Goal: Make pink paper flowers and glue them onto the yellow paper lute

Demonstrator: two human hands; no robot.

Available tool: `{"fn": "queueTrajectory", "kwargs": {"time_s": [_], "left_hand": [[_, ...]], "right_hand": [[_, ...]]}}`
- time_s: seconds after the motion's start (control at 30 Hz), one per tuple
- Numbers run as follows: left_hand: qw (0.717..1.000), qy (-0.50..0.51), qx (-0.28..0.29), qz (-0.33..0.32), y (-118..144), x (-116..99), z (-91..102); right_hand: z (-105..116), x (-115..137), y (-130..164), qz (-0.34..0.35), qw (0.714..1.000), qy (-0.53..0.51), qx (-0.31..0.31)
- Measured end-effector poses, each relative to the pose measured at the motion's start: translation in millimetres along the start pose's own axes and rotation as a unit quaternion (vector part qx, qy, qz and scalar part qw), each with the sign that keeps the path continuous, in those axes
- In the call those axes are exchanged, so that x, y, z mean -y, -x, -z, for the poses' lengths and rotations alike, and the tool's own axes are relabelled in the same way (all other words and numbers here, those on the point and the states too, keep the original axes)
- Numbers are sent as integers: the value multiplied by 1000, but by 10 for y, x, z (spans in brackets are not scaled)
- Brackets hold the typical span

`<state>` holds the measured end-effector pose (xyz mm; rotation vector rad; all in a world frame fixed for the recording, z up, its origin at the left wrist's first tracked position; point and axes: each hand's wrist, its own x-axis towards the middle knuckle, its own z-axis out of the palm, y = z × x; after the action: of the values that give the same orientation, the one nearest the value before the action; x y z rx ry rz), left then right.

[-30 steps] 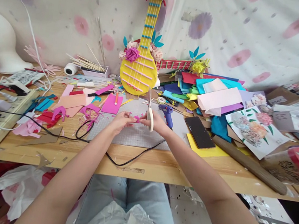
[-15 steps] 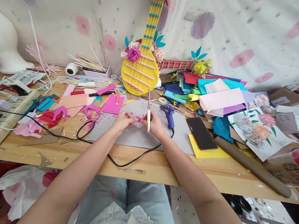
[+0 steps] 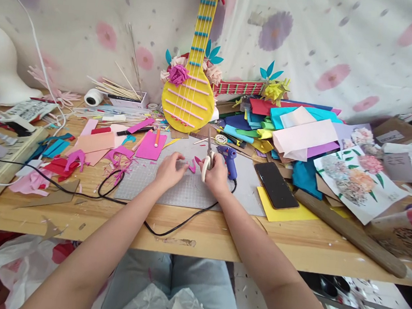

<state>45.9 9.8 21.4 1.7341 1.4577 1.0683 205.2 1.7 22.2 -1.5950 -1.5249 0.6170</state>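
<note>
My right hand (image 3: 216, 179) grips a pair of scissors (image 3: 208, 159) with white handles, its blades pointing away from me. A small magenta strip (image 3: 192, 166) shows in the gap between my hands; whether it lies on the mat or touches my right fingertips, I cannot tell. To its left, my left hand (image 3: 169, 173) hovers over the grey cutting mat (image 3: 148, 188) with fingers curved and apart, holding nothing. Just right of the scissors rests a blue glue gun (image 3: 230, 159), its black cord running across the mat's front.
A yellow paper-covered lute (image 3: 188, 102) with strings leans at the back. Magenta sheets (image 3: 150, 145) and scraps lie left. Coloured paper (image 3: 302, 139), a black phone (image 3: 276, 184) and a wooden stick (image 3: 347, 231) occupy the right. A power strip (image 3: 4, 169) stands far left.
My left hand has let go of the magenta piece and drawn away to the left, its fingers now apart. The scissors have tilted slightly in my right hand. The view has shifted a little.
</note>
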Motion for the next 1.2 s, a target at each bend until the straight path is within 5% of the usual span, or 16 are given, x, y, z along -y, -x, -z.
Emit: {"fn": "queueTrajectory", "kwargs": {"time_s": [0.13, 0.33, 0.5, 0.73, 0.93, 1.07, 1.2], "left_hand": [[968, -169, 131, -131, -3, -38, -256], [939, -269, 187, -106, 33, -17, -363], [919, -332, 186, -103, 199, 175, 95], [882, -425, 173, -107, 481, 617, 1024], [859, -508, 35, -46, 495, 805, 1630], [872, -478, -30, -99, 353, 488, 1391], [914, -374, 36, -154, 145, 163, 750]], "right_hand": [[23, -15, 24, -5, 999, 23, -30], [5, -66, 31, -9, 999, 45, -29], [6, -73, 27, -14, 999, 44, -25], [19, -54, 40, -21, 996, 80, -26], [-8, -81, 42, -12, 996, 78, -28], [-22, -99, 41, -10, 997, 75, -36], [-3, -80, 57, -16, 997, 70, -35]]}}
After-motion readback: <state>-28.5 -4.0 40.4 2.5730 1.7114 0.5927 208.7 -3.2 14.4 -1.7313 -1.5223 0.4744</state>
